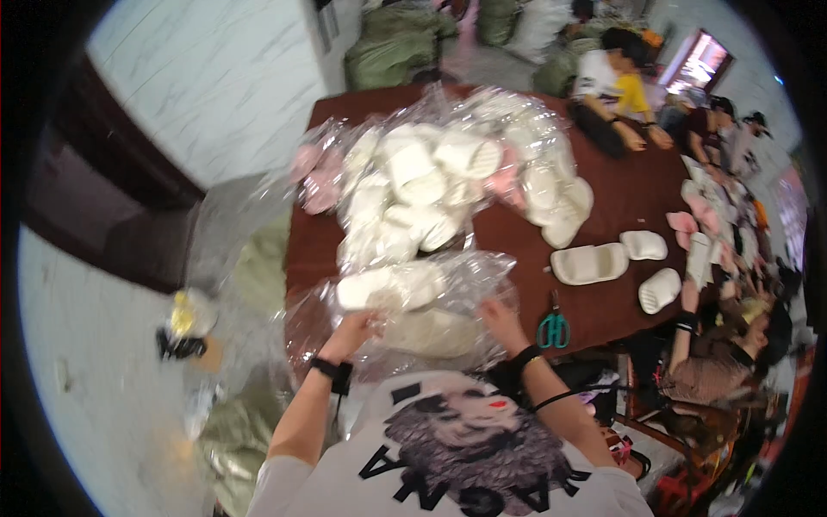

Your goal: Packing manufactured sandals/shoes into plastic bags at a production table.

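Note:
In front of me on the brown table lies a clear plastic bag (484, 265) with a pair of white slippers (392, 287) in it, one behind the other. My left hand (354, 333) is closed on the bag's left side, beside the slippers. At the bag's right side my right hand (502, 322) grips the plastic. Blur hides the exact finger positions. Just beyond is a big heap of white slippers (418, 177) in clear plastic, with pink slippers (323, 185) at its left edge.
Teal-handled scissors (554, 330) lie right of my right hand. Loose white slippers (589, 264) rest farther right on the brown table (624, 194). A co-worker's arm (686, 323) reaches in at the right; another person (616, 86) leans at the far edge. Green sacks (392, 47) stand behind.

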`<state>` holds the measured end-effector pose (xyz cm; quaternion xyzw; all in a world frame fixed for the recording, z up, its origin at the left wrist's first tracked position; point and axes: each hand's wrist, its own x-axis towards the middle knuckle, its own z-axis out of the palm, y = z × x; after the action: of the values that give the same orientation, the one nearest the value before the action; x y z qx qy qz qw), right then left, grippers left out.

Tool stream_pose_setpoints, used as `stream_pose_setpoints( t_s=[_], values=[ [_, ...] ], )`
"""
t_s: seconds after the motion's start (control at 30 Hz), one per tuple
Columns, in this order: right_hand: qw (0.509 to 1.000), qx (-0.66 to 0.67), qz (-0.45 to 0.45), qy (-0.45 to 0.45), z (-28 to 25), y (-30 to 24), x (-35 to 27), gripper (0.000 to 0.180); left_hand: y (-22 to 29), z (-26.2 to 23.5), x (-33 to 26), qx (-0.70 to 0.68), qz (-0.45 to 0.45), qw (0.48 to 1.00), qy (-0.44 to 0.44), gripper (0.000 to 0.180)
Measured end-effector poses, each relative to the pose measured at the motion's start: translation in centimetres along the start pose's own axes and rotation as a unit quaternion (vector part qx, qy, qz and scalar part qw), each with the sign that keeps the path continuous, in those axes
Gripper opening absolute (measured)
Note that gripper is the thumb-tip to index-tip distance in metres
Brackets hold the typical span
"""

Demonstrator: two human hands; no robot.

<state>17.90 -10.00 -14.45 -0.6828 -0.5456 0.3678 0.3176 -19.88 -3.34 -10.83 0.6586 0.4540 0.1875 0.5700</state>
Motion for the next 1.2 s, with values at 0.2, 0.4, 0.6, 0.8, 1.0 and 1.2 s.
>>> stream_pose_setpoints(
  t_s=[0.2, 0.4, 0.6, 0.8, 1.0, 1.2],
  values=[
    [0.999, -0.023, 0.048, 0.008, 2.0, -1.4, -0.4, 0.03, 1.9, 3.0, 2.3, -0.36, -0.121, 0.895, -0.234, 0.063],
    [0.996, 0.016, 0.062, 0.055, 1.9, -0.4, 0.0, 0.028, 1.4, 3.0, 5.9, -0.185, -0.138, 0.917, -0.325, 0.048],
    [0.988, -0.003, 0.116, 0.098, 2.8, -0.8, -0.1, 0.028, 1.7, 6.8, 6.3, -0.268, -0.144, 0.93, -0.209, 0.043],
    [0.995, 0.0, 0.089, 0.035, 2.9, -0.4, -0.2, 0.031, 0.9, 8.2, 6.4, -0.388, -0.145, 0.882, -0.226, 0.056],
    [0.985, 0.119, 0.038, 0.119, 2.6, 0.1, 0.5, 0.021, 0.1, 6.6, 5.3, -0.555, -0.137, 0.785, -0.24, 0.06],
    [0.96, 0.243, 0.106, 0.092, 2.3, -3.4, 0.1, 0.019, 5.8, 6.7, 2.5, -0.402, -0.149, 0.886, -0.179, 0.043]
  ],
)
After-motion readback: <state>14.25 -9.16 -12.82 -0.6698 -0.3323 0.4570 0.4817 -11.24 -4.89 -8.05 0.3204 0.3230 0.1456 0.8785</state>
